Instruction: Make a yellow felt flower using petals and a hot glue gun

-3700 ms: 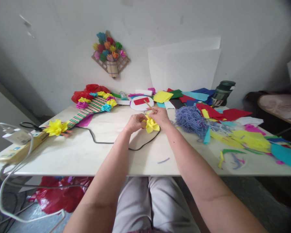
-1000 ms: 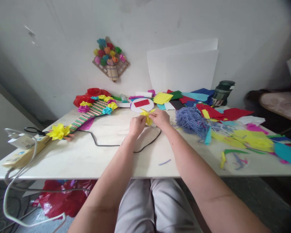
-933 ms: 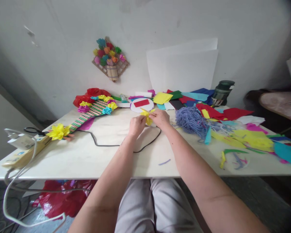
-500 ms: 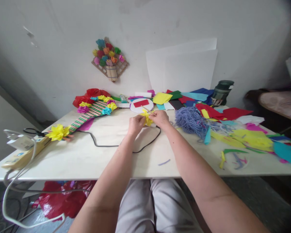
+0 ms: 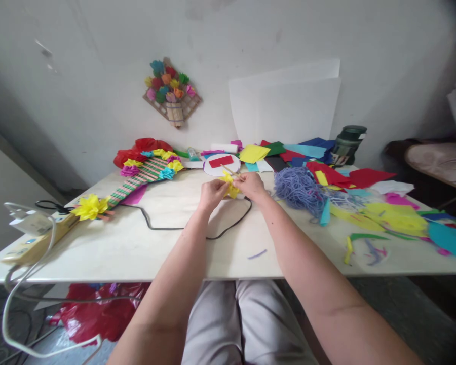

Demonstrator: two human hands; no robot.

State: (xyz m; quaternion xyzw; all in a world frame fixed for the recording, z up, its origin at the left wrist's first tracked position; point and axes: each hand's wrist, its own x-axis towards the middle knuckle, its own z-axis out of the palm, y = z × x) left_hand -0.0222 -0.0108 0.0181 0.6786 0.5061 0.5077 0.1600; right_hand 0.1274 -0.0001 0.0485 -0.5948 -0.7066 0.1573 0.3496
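Observation:
Between my hands, over the middle of the table, is a yellow paper flower [image 5: 232,189] with ruffled petals. My left hand [image 5: 213,193] pinches its left side, fingers closed. My right hand [image 5: 252,184] is closed at its right side and grips a thin wooden stick [image 5: 230,171] that points up and left across the flower. Just behind lies a white oval card [image 5: 233,168] with a red paper rectangle [image 5: 221,161] on it. The fingertips partly hide the flower's edges.
At left lies a woven stick piece [image 5: 131,183] with paper flowers, near a power strip [image 5: 41,243]. A black cord [image 5: 167,228] crosses the table. Purple yarn [image 5: 300,188], coloured paper [image 5: 395,218] and a dark jar [image 5: 349,144] are at right.
Almost nothing differs. My left hand has shifted very slightly left, and both hands keep their hold at the yellow flower.

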